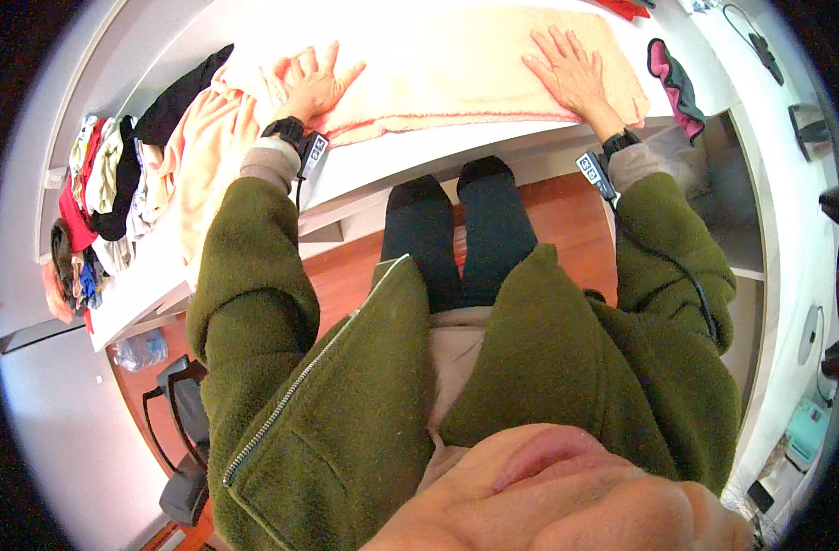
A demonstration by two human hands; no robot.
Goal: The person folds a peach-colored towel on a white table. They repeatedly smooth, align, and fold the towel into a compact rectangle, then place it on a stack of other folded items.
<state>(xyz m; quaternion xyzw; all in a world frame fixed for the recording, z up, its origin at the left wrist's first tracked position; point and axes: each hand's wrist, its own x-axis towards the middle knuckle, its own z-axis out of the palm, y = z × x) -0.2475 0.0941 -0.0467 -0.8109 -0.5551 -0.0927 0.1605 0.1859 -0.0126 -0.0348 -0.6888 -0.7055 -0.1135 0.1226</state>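
Observation:
A flat peach fleece cloth (456,73) lies along the white tabletop (327,170), its long hem near the front edge. My left hand (314,87) rests on its left part with fingers spread, some slightly bent, beside a rumpled length of the same peach fabric (208,147) that drapes toward the front left. My right hand (571,73) lies palm down on the right part, fingers apart, near the cloth's right end. Just right of it lies a pink-and-grey cloth item (676,92). A black device with a cable is strapped at each wrist.
A pile of mixed garments (102,193) and a dark cloth (180,92) sit at the left. My legs are under the table edge. A black chair (185,427) and a plastic bag (139,349) are at lower left. Open shelving (741,230) and a teal box (808,427) are at right.

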